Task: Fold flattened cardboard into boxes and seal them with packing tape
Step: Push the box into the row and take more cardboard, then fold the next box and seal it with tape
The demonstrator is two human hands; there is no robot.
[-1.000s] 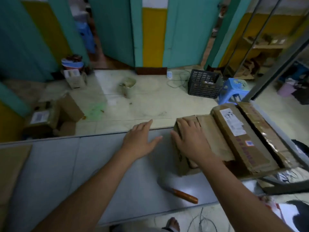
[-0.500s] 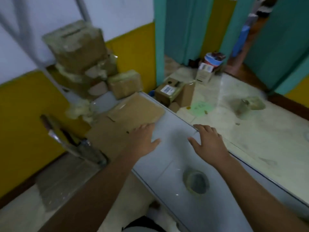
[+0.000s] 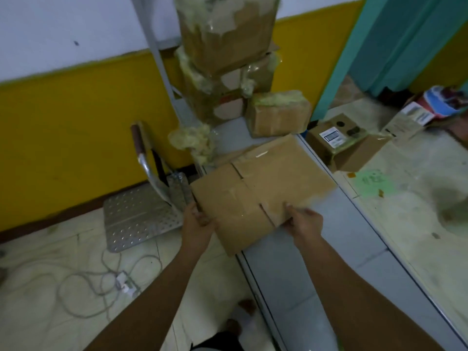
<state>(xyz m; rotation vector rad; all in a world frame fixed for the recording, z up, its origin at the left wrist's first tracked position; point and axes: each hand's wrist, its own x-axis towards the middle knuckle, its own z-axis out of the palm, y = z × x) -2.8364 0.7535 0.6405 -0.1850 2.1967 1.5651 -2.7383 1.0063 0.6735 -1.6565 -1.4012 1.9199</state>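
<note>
Both forearms reach forward from the bottom of the view, the left one angled in from the floor side and the right one running above the desk (image 3: 304, 262); the left hand (image 3: 200, 224) sits at the near left edge of the flattened cardboard (image 3: 253, 188), its grip closed around that edge with the fingers curled over it; the right hand (image 3: 304, 221) holds the near right edge, its grip a pinch, with the thumb pressed on top of the sheet and the other fingers tucked beneath, out of sight.

The flattened cardboard is plain brown and lies flat at the far end of the grey desk, turned at an angle to the desk's edges; its near left part juts out past the desk's edge over the floor; short slits divide the flaps along its length, creases run across it, and a small strip of glossy tape shines near its far side.

Beyond it on the desk stands a stack of taped boxes (image 3: 225, 46), ragged with yellowish tape, with a small taped box (image 3: 278, 115) just beside the stack; a wad of crumpled tape (image 3: 192, 140) sits near the sheet's far left corner; on the floor to the left lie a perforated metal plate (image 3: 136, 216) and loose cables (image 3: 101, 274).
</note>
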